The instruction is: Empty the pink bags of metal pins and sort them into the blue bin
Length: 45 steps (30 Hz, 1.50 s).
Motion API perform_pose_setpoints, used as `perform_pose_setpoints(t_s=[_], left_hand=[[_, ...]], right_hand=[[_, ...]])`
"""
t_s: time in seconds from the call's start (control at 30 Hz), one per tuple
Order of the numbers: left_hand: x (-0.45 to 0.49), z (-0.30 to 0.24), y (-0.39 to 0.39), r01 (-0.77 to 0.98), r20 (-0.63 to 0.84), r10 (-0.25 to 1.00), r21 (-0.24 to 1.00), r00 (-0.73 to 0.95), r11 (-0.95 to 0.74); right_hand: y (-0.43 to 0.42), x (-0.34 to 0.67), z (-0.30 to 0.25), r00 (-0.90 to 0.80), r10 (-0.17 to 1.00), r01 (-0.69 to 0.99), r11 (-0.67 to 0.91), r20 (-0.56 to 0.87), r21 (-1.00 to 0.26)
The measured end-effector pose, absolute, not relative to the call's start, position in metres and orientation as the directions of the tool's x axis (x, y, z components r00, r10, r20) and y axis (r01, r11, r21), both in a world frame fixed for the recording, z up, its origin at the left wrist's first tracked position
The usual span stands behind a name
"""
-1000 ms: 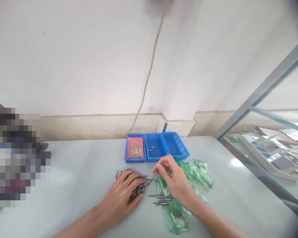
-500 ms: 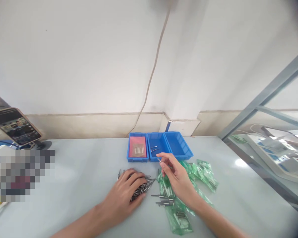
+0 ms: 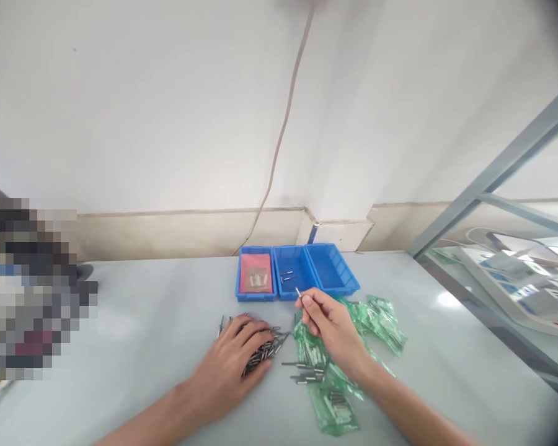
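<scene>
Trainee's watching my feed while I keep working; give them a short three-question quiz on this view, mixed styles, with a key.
1. Multiple choice: Where is the person's left hand?
A) flat against the white wall
B) over a loose pile of slim grey metal pins
C) around the long pale hanging cable
2. True or false: The flat pink rectangular item lies in the leftmost blue rectangular plastic tray of the three in view.
3. Short answer: What does the person's right hand hold, and what colour are the crumpled see-through plastic bags near it?

Key: 1: B. 2: True. 3: A single thin silvery metal pin, held in a fingertip grip; green.
</scene>
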<state>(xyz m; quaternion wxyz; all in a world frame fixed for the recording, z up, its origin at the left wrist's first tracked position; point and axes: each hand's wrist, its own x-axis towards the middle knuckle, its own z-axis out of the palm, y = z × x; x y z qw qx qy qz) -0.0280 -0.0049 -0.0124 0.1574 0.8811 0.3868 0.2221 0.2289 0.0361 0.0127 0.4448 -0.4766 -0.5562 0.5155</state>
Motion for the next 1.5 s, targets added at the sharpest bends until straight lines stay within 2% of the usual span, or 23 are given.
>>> perform_pose_setpoints(t_s=[0.13, 0.2, 0.3, 0.4, 0.53, 0.63, 0.73, 0.83, 0.9, 0.97, 1.13, 1.23, 1.33, 1.4, 1.5], left_hand=[[-0.028, -0.012, -0.005, 0.611, 0.278, 0.75, 0.445, 0.601, -0.655], [-0.028, -0.013, -0.005, 0.613, 0.29, 0.75, 0.44, 0.595, -0.656], [-0.029, -0.014, -0.005, 0.614, 0.295, 0.749, 0.436, 0.593, -0.658], [-0.029, -0.016, -0.005, 0.616, 0.294, 0.751, 0.436, 0.592, -0.656], [-0.028, -0.016, -0.005, 0.615, 0.306, 0.747, 0.429, 0.59, -0.662], [-0.028, -0.015, -0.004, 0.612, 0.301, 0.745, 0.43, 0.595, -0.663], [-0.028, -0.014, -0.004, 0.615, 0.292, 0.747, 0.431, 0.597, -0.66], [-0.028, -0.015, -0.004, 0.623, 0.289, 0.751, 0.425, 0.594, -0.657], [-0.027, -0.015, -0.003, 0.626, 0.282, 0.751, 0.423, 0.596, -0.655], [-0.027, -0.016, -0.003, 0.626, 0.279, 0.75, 0.421, 0.599, -0.656], [-0.029, -0.019, -0.004, 0.63, 0.276, 0.754, 0.421, 0.597, -0.653], [-0.029, -0.021, -0.004, 0.626, 0.276, 0.751, 0.422, 0.6, -0.656], [-0.029, -0.021, -0.004, 0.632, 0.277, 0.754, 0.419, 0.595, -0.652], [-0.028, -0.019, -0.004, 0.635, 0.275, 0.758, 0.42, 0.592, -0.648], [-0.027, -0.017, -0.004, 0.634, 0.276, 0.758, 0.421, 0.591, -0.648]], right_hand=[[0.035, 0.227, 0.019, -0.15, 0.989, -0.005, -0.006, -0.005, -1.0], [0.034, 0.226, 0.02, -0.134, 0.99, 0.021, 0.036, 0.033, -0.999], [0.031, 0.228, 0.019, -0.117, 0.977, 0.203, 0.202, 0.181, -0.958], [0.029, 0.231, 0.016, -0.142, 0.929, 0.392, 0.371, 0.343, -0.842], [0.028, 0.232, 0.014, -0.154, 0.901, 0.463, 0.428, 0.405, -0.776], [0.029, 0.23, 0.017, -0.137, 0.933, 0.366, 0.36, 0.332, -0.858], [0.03, 0.227, 0.022, -0.133, 0.986, 0.087, 0.11, 0.098, -0.99], [0.029, 0.225, 0.027, -0.183, 0.978, -0.227, -0.139, -0.098, -0.964], [0.029, 0.225, 0.029, -0.199, 0.971, -0.321, -0.195, -0.135, -0.927], [0.029, 0.226, 0.03, -0.178, 0.974, -0.315, -0.189, -0.137, -0.93], [0.027, 0.226, 0.03, -0.058, 0.996, -0.14, -0.074, -0.067, -0.987], [0.026, 0.226, 0.029, 0.008, 0.998, -0.007, 0.058, 0.058, -0.998], [0.024, 0.225, 0.03, 0.005, 0.987, 0.086, 0.157, 0.158, -0.984], [0.024, 0.224, 0.032, -0.032, 0.996, 0.013, 0.082, 0.082, -0.997], [0.024, 0.223, 0.035, -0.112, 0.988, -0.203, -0.127, -0.106, -0.971]])
